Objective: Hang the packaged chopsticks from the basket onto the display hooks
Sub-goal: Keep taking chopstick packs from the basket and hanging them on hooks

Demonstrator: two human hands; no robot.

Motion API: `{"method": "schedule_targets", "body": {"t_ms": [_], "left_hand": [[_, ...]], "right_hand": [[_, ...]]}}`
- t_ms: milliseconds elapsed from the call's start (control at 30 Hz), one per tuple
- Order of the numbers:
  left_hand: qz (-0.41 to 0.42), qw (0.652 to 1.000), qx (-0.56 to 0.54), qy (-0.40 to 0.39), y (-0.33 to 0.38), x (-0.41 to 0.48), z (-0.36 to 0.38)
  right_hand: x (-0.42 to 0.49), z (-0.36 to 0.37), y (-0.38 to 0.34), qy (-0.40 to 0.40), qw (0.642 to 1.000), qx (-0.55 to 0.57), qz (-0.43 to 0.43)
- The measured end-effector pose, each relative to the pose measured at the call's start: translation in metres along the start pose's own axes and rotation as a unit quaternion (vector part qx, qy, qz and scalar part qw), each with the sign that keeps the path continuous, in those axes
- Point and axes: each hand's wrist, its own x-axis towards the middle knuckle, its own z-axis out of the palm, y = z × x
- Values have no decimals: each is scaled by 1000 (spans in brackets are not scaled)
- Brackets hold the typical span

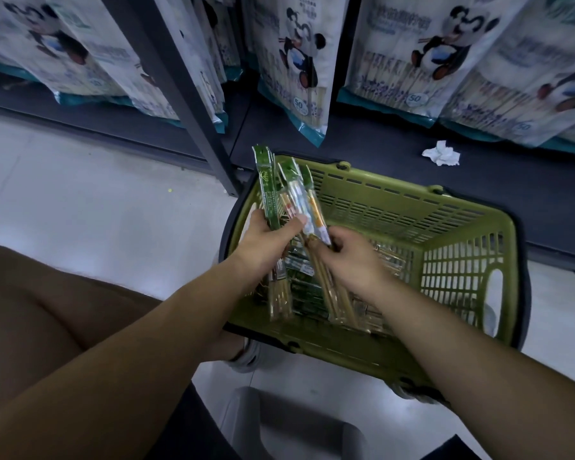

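Left fingers: the left hand (pixel 266 237) curls round a fan of long, narrow, clear-plastic chopstick packets (pixel 281 197) with card headers, thumb pressed across their front.
Right fingers: the right hand (pixel 354 258) curls in, pinching the fan's rightmost packet.
Packet look: pale bamboo sticks in clear sleeves; 1 header dark green, others white with orange and red print.
Long axis: near upright, headers up and away from the person, stick ends down.
Place: over the left end of the olive-green slotted plastic basket (pixel 508 260) on the pale floor (pixel 97 194); more packets (pixel 372 313) lie flat inside.
Behind: white panda-printed bags (pixel 299 61) marked 50; crumpled white tissue (pixel 440 153) on the dark shelf base (pixel 379 167).
Unclear: header print blurred; packet count in the fan; bag tops cut off by the frame.
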Motion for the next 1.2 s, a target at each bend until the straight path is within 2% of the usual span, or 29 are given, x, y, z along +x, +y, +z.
{"method": "schedule_targets", "body": {"t_ms": [133,233,333,433,500,533,567,633,700,833,933,1200], "left_hand": [[-21,997,-74,-1,5,1,7],[-24,994,-110,-8,3,5,1],[-44,989,-140,-7,-1,8,-6],[-50,989,-139,15,-3,8,-7],[-22,995,-85,36,-3,9,-9],[-6,998,-47,42,-1,9,-11],[8,999,-29,43,2,9,-14],[35,997,-61,37,6,9,-19],[55,994,-85,38,9,8,-22],[88,994,-54,36,9,7,-23],[91,994,-57,34,11,9,-24],[73,994,-71,49,12,9,-22]], "right_hand": [[-10,19,-30,-19,996,-22,-89],[-15,23,-37,-35,994,-33,-95],[-15,20,-40,-53,997,35,-40],[-13,13,-39,-77,980,180,38],[-9,7,-33,-61,954,283,84],[-6,5,-26,-44,952,283,104],[-4,3,-15,-30,966,229,120],[0,2,18,-40,992,23,117],[-1,7,51,-105,981,-122,105],[-4,23,94,-207,934,-270,113],[-5,33,108,-238,908,-328,104],[-5,40,120,-264,874,-399,78]]}}
